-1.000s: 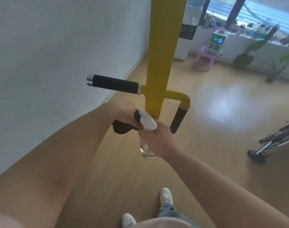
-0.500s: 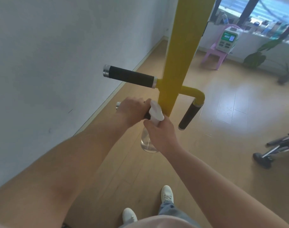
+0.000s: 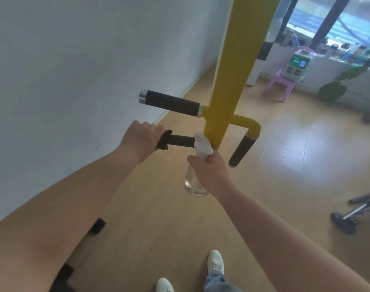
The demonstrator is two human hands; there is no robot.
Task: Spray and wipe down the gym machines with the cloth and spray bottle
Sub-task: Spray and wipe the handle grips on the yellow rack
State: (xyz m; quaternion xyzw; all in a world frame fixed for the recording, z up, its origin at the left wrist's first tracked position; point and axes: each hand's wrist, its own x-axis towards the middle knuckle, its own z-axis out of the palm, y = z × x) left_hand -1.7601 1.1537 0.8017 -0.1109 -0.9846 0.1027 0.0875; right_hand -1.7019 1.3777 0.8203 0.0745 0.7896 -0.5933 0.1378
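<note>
While left hand [image 3: 141, 137] clutches cloth [image 3: 164, 140] on handle [image 3: 181, 141], right hand [image 3: 209, 167] clutches spray bottle [image 3: 195, 184]; wood floor [image 3: 158, 218].

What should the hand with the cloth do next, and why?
Probably slide the cloth along the lower handle toward the yellow post: the left hand holds it wrapped at the handle's outer end, and the stretch beside the post is uncovered.

A dark cloth [image 3: 164, 140] is bunching around the outer end of the gym machine's lower black grip [image 3: 181, 141], with the left hand [image 3: 142, 138] gripping it there. The spray bottle [image 3: 193, 182], clear-bodied with a white trigger head, is hanging roughly upright in the right hand [image 3: 209, 167], its head sitting just beside the upright yellow post [image 3: 228, 81]. A silver-capped upper grip [image 3: 171, 103] is pointing left, and a right grip [image 3: 242, 151] is angling downward.
</note>
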